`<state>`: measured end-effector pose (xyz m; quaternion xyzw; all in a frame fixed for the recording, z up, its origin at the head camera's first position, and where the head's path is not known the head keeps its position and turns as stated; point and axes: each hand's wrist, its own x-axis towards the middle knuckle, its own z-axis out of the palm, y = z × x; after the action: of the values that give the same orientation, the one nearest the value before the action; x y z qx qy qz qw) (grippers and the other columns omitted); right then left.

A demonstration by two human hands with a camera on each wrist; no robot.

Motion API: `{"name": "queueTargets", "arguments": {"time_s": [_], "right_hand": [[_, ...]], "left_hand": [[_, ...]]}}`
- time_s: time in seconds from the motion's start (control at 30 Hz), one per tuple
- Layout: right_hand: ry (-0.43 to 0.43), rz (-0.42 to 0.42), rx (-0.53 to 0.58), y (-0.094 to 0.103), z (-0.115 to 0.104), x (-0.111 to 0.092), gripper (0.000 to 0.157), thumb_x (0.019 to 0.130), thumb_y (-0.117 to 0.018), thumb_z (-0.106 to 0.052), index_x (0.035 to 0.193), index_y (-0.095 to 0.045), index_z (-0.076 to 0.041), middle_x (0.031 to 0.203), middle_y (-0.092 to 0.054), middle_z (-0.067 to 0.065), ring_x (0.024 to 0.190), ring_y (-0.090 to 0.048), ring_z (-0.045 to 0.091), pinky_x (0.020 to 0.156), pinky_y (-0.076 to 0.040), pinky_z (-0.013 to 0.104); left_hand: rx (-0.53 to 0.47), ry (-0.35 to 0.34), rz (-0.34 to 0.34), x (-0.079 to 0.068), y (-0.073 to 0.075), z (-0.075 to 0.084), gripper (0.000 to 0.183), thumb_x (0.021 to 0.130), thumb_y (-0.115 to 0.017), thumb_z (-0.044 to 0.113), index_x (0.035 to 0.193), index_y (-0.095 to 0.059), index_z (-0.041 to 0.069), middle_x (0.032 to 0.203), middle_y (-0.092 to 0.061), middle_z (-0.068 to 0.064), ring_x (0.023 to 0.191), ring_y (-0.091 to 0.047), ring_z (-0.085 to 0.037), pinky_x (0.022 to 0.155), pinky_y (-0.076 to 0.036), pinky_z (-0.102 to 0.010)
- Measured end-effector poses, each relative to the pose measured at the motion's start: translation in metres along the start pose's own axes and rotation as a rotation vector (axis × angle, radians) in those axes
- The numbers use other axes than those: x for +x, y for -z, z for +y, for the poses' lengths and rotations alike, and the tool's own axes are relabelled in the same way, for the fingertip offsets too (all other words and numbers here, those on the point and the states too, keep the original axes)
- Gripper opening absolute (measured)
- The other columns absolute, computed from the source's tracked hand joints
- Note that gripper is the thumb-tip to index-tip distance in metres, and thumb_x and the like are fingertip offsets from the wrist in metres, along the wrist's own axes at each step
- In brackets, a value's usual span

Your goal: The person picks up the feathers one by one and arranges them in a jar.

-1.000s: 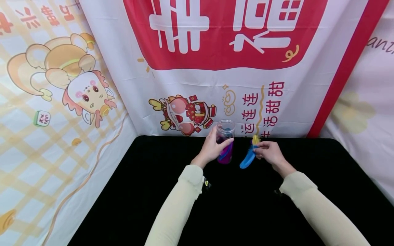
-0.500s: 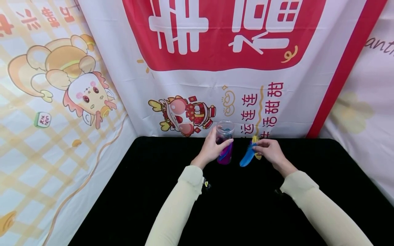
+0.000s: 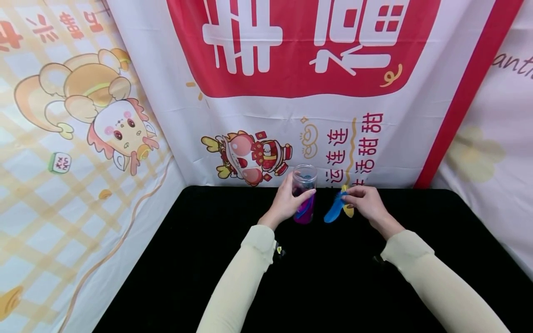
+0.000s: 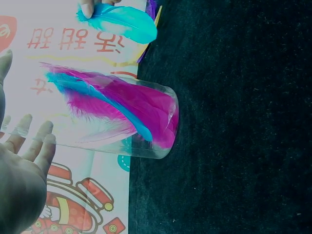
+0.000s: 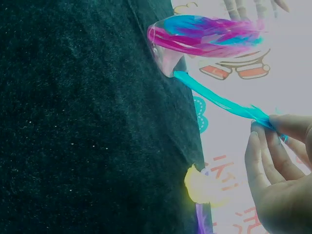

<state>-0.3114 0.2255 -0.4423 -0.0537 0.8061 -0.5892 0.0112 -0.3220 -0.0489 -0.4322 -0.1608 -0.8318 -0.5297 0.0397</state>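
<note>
In the head view my left hand (image 3: pixel 287 201) grips a clear cylindrical jar (image 3: pixel 310 174) standing upright near the table's back edge. Magenta and blue feathers (image 4: pixel 151 105) are inside the jar, seen through its wall in the left wrist view. Right of it, my right hand (image 3: pixel 367 203) pinches a blue feather (image 3: pixel 334 210) by its fluffy end between thumb and fingers, with the broad tip hanging down to the left. Behind that feather shows a yellow feather (image 3: pixel 349 211), partly hidden. The right wrist view shows the yellow feather (image 5: pixel 196 184) and a purple feather (image 5: pixel 200 219) apart from my fingers.
A black cloth covers the table (image 3: pixel 325 277). Behind its back edge hangs a white and red printed backdrop (image 3: pixel 266 108). A yellow-checked printed cloth (image 3: pixel 75 152) closes off the left side, and another white printed cloth (image 3: pixel 479 185) the right.
My right hand rises slightly with the blue feather, whose tip comes up a little. More of the yellow feather shows behind it. My left hand and the jar stay in place.
</note>
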Motion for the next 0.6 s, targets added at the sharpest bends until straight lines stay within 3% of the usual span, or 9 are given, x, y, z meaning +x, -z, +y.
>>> {"name": "queueTargets", "arguments": {"time_s": [0.2,0.43,0.6], "right_hand": [[0.0,-0.001,0.002,0.001,-0.008,-0.001,0.031,0.098,-0.071,-0.013,0.118,-0.068,0.011,0.095,-0.074,0.0,0.087,-0.072,0.021,0.077,-0.062,0.032],[-0.037,-0.022,0.009,0.004,-0.013,0.001,0.035,0.1,-0.069,-0.016,0.124,-0.066,0.009,0.103,-0.075,0.006,0.081,-0.068,0.007,0.073,-0.06,0.024],[-0.031,-0.016,-0.001,0.005,-0.018,0.001,0.035,0.1,-0.07,-0.017,0.124,-0.067,0.008,0.104,-0.076,0.007,0.082,-0.069,0.01,0.073,-0.059,0.024]], "left_hand": [[-0.007,-0.004,0.0,0.0,0.001,0.001,0.077,0.094,-0.074,0.045,0.154,-0.033,0.019,0.15,-0.044,-0.008,0.137,-0.051,-0.022,0.112,-0.045,-0.038],[-0.004,-0.001,-0.001,0.0,0.001,0.001,0.076,0.094,-0.074,0.045,0.154,-0.034,0.019,0.15,-0.045,-0.007,0.135,-0.052,-0.022,0.112,-0.045,-0.038],[0.002,-0.003,-0.001,0.001,0.0,0.0,0.078,0.093,-0.074,0.048,0.154,-0.034,0.02,0.149,-0.045,-0.007,0.135,-0.052,-0.022,0.111,-0.046,-0.036]]}}
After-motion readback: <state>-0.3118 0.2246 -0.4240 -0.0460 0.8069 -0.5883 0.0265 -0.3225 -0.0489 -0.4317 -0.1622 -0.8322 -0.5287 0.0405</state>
